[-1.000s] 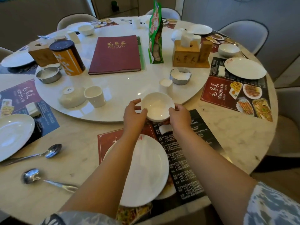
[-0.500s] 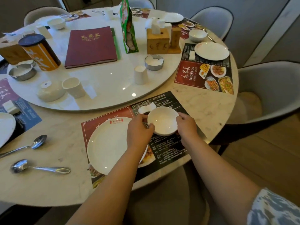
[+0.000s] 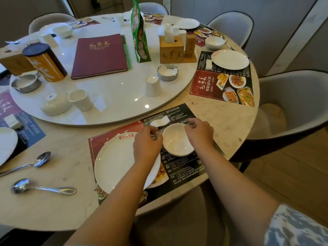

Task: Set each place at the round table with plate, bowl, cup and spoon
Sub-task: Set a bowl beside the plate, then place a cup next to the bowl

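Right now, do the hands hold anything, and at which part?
The bowl stands on the placemat. The left hand and right hand are at its rim on opposite sides; whether they grip it cannot be told.

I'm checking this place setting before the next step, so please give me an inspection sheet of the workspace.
Surface: marble round table with turntable.
Job's things: bowl on placemat right of plate; two spoons to the left; cup on turntable.
Clutter: menu book, tissue box, ashtray.
Grippers: left hand and right hand flank the bowl, fingers loose, apparently releasing.
Cables: nothing seen.
Surroundings: chairs, wood floor.
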The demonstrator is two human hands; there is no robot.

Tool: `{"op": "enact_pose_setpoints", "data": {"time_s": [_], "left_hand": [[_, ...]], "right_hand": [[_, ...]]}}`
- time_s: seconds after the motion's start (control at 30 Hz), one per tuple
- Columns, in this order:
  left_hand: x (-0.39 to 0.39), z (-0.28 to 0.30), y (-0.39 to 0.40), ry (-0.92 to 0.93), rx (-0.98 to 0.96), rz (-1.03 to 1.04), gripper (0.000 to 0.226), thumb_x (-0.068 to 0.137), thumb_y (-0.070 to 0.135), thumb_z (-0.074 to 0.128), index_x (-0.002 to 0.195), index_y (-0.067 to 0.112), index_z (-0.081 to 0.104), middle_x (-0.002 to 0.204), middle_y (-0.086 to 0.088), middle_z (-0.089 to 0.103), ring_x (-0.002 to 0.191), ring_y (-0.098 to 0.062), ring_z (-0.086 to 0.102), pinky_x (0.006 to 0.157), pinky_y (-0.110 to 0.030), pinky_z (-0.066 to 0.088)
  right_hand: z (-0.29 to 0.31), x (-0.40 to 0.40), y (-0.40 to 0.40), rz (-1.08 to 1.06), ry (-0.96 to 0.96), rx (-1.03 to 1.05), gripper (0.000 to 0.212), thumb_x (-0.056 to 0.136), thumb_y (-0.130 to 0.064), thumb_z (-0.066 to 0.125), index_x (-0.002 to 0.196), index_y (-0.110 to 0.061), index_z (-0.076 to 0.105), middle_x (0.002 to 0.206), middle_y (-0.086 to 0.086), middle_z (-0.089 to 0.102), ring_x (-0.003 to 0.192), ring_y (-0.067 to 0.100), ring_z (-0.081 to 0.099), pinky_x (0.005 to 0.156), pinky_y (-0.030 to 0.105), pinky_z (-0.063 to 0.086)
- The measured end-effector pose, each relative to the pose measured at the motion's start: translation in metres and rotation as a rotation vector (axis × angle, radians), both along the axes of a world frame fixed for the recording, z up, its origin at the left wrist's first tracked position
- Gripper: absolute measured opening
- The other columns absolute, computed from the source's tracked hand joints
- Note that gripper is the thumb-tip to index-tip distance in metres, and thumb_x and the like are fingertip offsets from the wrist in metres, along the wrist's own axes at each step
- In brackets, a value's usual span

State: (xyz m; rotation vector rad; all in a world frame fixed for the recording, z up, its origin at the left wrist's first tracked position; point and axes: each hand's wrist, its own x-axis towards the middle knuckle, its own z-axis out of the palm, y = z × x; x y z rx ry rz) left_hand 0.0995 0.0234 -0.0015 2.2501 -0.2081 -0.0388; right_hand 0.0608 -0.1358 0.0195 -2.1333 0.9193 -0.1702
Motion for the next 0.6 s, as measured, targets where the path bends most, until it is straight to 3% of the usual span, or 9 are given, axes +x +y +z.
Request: {"op": "enact_pose_setpoints", "data": {"time_s": [0.17, 0.3, 0.43, 0.5, 0.6], "left_hand": [[0.065, 0.018, 0.004, -0.081, 0.057, 0.033, 0.025, 0.087, 0.014, 0.058, 0.111, 0.013, 0.064, 0.111, -0.004, 0.058, 0.107, -0.02, 0.056, 0.09, -0.03, 0.046], [0.106, 0.015, 0.006, -0.127, 0.153, 0.024, 0.035, 0.088, 0.014, 0.059, 0.123, 0.013, 0.057, 0.131, -0.007, 0.051, 0.123, -0.023, 0.047, 0.1, -0.03, 0.037], [0.131, -0.003, 0.004, -0.101, 0.341, -0.022, 0.053, 0.093, 0.028, 0.054, 0.143, 0.017, 0.04, 0.156, -0.005, 0.029, 0.145, -0.024, 0.024, 0.119, -0.046, 0.017], [0.137, -0.014, 0.003, -0.047, 0.448, -0.044, 0.058, 0.097, 0.039, 0.045, 0.149, 0.021, 0.029, 0.162, -0.001, 0.014, 0.15, -0.022, 0.007, 0.119, -0.051, 0.001], [0.141, -0.022, 0.001, -0.046, 0.516, -0.042, 0.059, 0.098, 0.048, 0.034, 0.151, 0.023, 0.023, 0.163, 0.001, 0.008, 0.15, -0.02, 0.0, 0.118, -0.052, -0.006]], "right_hand": [[0.018, 0.057, 0.012, 0.162, -0.158, -0.039, 0.022, 0.088, -0.023, 0.056, 0.106, -0.029, 0.066, 0.114, 0.003, 0.054, 0.112, 0.023, 0.041, 0.08, 0.032, 0.042], [0.023, 0.113, 0.023, 0.292, -0.198, -0.143, 0.031, 0.087, -0.022, 0.059, 0.118, -0.027, 0.061, 0.125, 0.003, 0.047, 0.12, 0.022, 0.036, 0.091, 0.031, 0.041], [0.021, 0.165, 0.029, 0.377, -0.191, -0.276, 0.05, 0.086, -0.024, 0.06, 0.134, -0.03, 0.047, 0.141, 0.007, 0.032, 0.128, 0.027, 0.03, 0.102, 0.036, 0.038], [0.014, 0.187, 0.029, 0.411, -0.171, -0.293, 0.059, 0.086, -0.024, 0.061, 0.14, -0.033, 0.038, 0.15, 0.009, 0.021, 0.134, 0.029, 0.024, 0.106, 0.04, 0.036], [0.001, 0.211, 0.029, 0.429, -0.16, -0.248, 0.068, 0.086, -0.027, 0.064, 0.144, -0.034, 0.031, 0.154, 0.01, 0.014, 0.138, 0.03, 0.021, 0.109, 0.041, 0.034]]}}
